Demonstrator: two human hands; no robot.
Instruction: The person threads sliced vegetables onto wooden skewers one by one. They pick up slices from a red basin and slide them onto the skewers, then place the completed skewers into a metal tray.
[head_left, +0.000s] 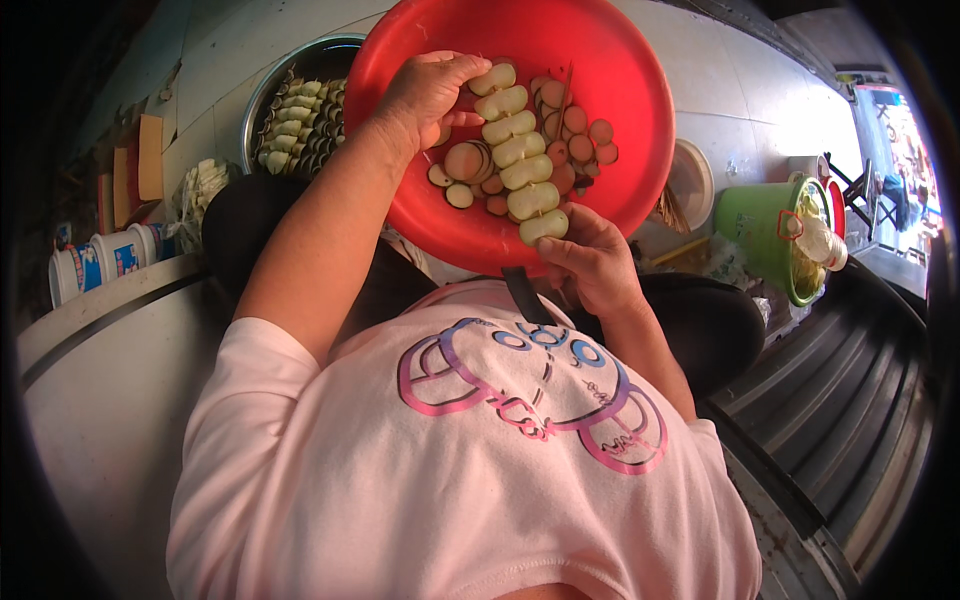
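Observation:
A skewer of pale green vegetable slices (519, 140) stretches slantwise between my hands above the red plastic basin (630, 172). At its far end, my left hand (427, 94) pinches the stick's tip by the first slice, with the lower fingers loose. My right hand (592, 255) holds the near end, thumb and fingers around the last slice. Beneath the skewer, in the basin, lie thin round vegetable slices (465, 161), some with dark rims. More round slices (574, 142) are heaped to the right, a thin wooden stick (565, 101) leaning among them.
Left of the red basin, a metal bowl (251, 112) contains several loaded vegetable skewers (296, 124). A cardboard box (139, 176) and white tubs (120, 255) stand farther left. To the right are a pale round container (697, 184) and a green bucket (754, 225) beside a ridged dark surface (840, 397).

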